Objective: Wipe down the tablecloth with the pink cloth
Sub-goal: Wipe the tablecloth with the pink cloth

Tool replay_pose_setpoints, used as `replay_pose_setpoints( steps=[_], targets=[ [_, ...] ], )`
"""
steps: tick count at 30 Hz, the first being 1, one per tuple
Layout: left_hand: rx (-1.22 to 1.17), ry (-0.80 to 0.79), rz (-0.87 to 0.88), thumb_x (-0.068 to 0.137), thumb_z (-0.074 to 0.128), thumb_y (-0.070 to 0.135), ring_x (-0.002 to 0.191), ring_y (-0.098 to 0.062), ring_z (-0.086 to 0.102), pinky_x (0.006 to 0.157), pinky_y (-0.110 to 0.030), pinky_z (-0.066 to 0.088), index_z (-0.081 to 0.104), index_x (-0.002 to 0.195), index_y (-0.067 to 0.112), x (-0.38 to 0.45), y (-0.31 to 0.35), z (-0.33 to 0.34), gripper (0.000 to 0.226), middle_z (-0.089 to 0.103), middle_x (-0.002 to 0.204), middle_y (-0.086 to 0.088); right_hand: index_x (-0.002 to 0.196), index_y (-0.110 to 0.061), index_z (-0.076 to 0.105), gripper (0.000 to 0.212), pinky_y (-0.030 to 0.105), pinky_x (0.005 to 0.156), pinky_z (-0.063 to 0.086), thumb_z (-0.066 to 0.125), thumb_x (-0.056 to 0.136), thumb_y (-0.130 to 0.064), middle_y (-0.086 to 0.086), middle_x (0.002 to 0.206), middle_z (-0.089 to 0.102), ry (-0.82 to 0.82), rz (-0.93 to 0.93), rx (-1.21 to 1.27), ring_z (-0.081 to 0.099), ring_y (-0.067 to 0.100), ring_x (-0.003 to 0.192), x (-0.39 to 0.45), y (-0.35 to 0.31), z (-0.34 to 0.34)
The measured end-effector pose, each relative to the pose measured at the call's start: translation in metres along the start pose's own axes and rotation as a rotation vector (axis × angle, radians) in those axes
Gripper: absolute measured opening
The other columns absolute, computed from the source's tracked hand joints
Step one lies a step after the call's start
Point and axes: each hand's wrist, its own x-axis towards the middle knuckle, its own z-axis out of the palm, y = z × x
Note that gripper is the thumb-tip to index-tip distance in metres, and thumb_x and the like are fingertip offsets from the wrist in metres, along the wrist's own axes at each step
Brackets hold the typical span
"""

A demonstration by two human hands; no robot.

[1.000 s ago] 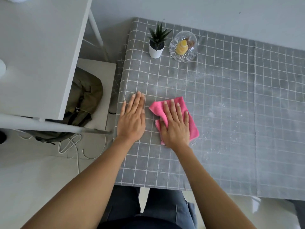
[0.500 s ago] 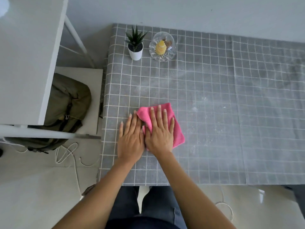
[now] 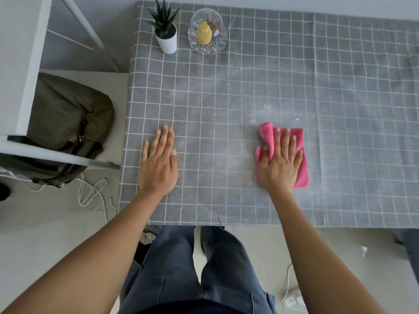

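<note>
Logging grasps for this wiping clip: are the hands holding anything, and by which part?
Nothing is gripped. The right hand presses flat on the middle of the crumpled pink cloth; the left hand rests flat on the grey checked tablecloth.

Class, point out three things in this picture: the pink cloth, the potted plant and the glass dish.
pink cloth (image 3: pixel 300 150), head view, bare right part beside the hand.
potted plant (image 3: pixel 168 43), head view, white pot wall.
glass dish (image 3: pixel 218 45), head view, clear right rim.
</note>
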Motion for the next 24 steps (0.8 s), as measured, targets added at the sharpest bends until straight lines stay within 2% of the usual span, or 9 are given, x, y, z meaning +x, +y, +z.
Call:
replay_pose_setpoints(
  steps=[3,5,6,9,11,14,16,20,24],
  targets=[
    [0.010,0.016,-0.005,0.100,0.009,0.030,0.147,-0.011,-0.001,0.121,-0.041,0.003,0.006,0.153,0.017,-0.001,0.000,0.001,0.054,0.003,0.160,0.003,0.152,-0.026,-0.002,0.064,0.047,0.118,-0.006,0.022,0.097,-0.048,-0.002,0.161,-0.005,0.056,0.153,0.067,-0.007,0.018,0.147,-0.007,-0.023,0.007],
    [0.018,0.025,-0.006,0.100,0.010,0.029,0.147,-0.011,-0.001,0.120,-0.041,0.003,0.006,0.153,0.017,-0.001,0.000,0.002,0.054,0.003,0.160,0.002,0.152,-0.023,-0.003,0.066,0.051,0.117,-0.005,0.018,0.096,-0.051,0.000,0.161,-0.008,0.064,0.262,0.123,-0.010,0.021,0.147,-0.016,-0.050,0.012],
    [0.016,0.030,-0.006,0.100,0.011,0.029,0.147,-0.011,0.000,0.120,-0.041,0.003,0.006,0.153,0.017,-0.001,0.000,0.003,0.054,0.004,0.160,0.002,0.152,-0.023,-0.005,0.067,0.052,0.117,-0.006,0.014,0.096,-0.053,0.001,0.160,-0.010,0.052,0.251,0.125,-0.012,0.022,0.147,-0.024,-0.064,0.016],
    [0.000,0.043,0.001,0.100,0.012,0.028,0.147,-0.010,0.001,0.120,-0.041,0.003,0.008,0.153,0.017,0.000,0.000,0.003,0.054,0.005,0.160,0.003,0.151,-0.024,-0.012,0.067,0.048,0.116,-0.014,0.011,0.097,-0.056,0.001,0.158,-0.018,-0.038,-0.082,0.057,-0.020,0.022,0.144,-0.056,-0.100,0.030],
    [-0.006,0.050,0.004,0.100,0.014,0.027,0.147,-0.010,0.003,0.120,-0.041,0.004,0.010,0.153,0.016,0.000,0.000,0.003,0.054,0.008,0.160,0.002,0.152,-0.025,-0.005,0.067,0.047,0.117,-0.013,0.011,0.096,-0.057,-0.001,0.160,-0.011,-0.084,-0.334,0.021,-0.015,0.021,0.146,-0.070,-0.104,0.034],
    [0.002,0.047,0.014,0.100,0.015,0.027,0.147,-0.011,0.003,0.120,-0.041,0.004,0.010,0.153,0.015,-0.001,-0.001,0.003,0.054,0.008,0.160,0.001,0.153,-0.027,0.007,0.067,0.045,0.119,-0.004,0.014,0.094,-0.059,-0.004,0.161,0.003,-0.082,-0.490,-0.034,-0.004,0.017,0.148,-0.062,-0.078,0.029],
    [0.001,0.036,0.014,0.101,0.013,0.028,0.147,-0.011,0.001,0.120,-0.040,0.002,0.008,0.153,0.016,-0.001,-0.001,0.003,0.054,0.006,0.160,0.002,0.153,-0.029,0.005,0.068,0.043,0.119,-0.006,0.013,0.093,-0.060,-0.006,0.160,0.002,-0.067,-0.432,-0.038,-0.006,0.015,0.147,-0.048,-0.053,0.019],
    [0.009,0.024,0.007,0.101,0.009,0.029,0.147,-0.010,-0.003,0.121,-0.040,0.001,0.005,0.153,0.017,-0.002,-0.003,0.002,0.054,0.002,0.160,0.002,0.151,-0.030,-0.011,0.064,0.045,0.118,-0.008,0.007,0.095,-0.055,-0.004,0.159,-0.012,-0.039,-0.169,-0.098,-0.014,0.017,0.146,-0.017,0.007,-0.002],
    [0.010,0.007,-0.001,0.100,0.007,0.031,0.147,-0.010,-0.004,0.120,-0.039,0.000,0.003,0.153,0.017,0.000,-0.003,0.001,0.054,0.001,0.160,0.002,0.151,-0.033,-0.006,0.063,0.041,0.119,-0.009,0.016,0.093,-0.045,-0.006,0.160,-0.009,-0.003,-0.035,-0.027,-0.011,0.014,0.146,-0.013,0.031,-0.008]
  ],
)
